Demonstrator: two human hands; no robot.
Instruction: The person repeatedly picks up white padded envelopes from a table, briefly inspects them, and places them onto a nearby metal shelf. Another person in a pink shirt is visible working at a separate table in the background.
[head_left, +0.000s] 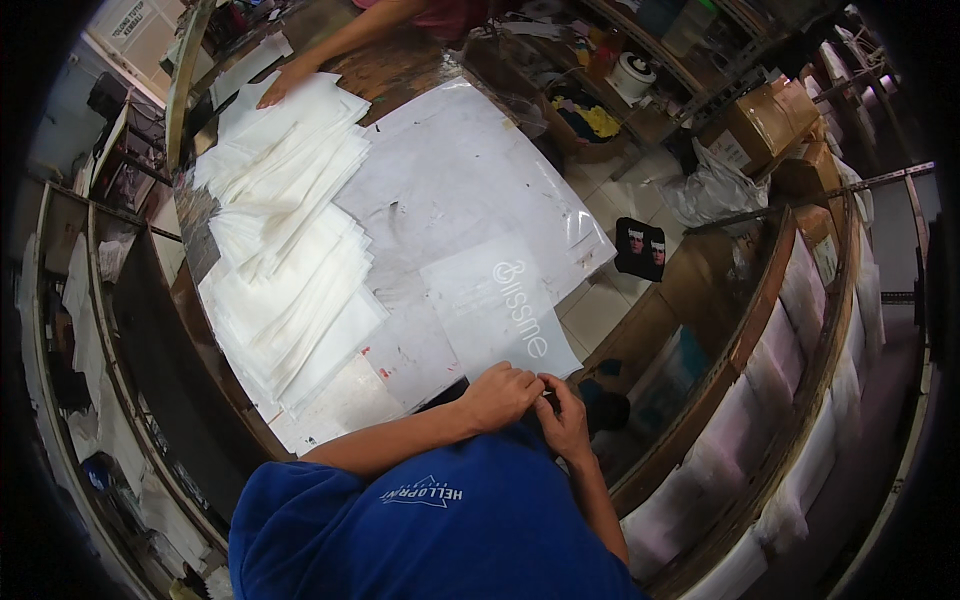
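A frosted white plastic bag [495, 305] with pale lettering lies flat on the worktable [450, 170], its near corner at my hands. My left hand [500, 395] and my right hand [566, 418] meet at that corner, fingers pinched on the bag's edge. To the left, a big fanned-out stack of similar white bags [285, 250] covers that side of the table. Another person's hand [285, 82] rests on the far end of that stack. My blue shirt [430, 530] hides the table's near edge.
The table's top is a scuffed, clear-covered white sheet. Right of it is tiled floor with a black printed item [640, 248] and a crumpled clear bag [715, 190]. Cardboard boxes [765, 120] stand beyond. A curved wooden shelf with white bundles [800, 400] runs down the right.
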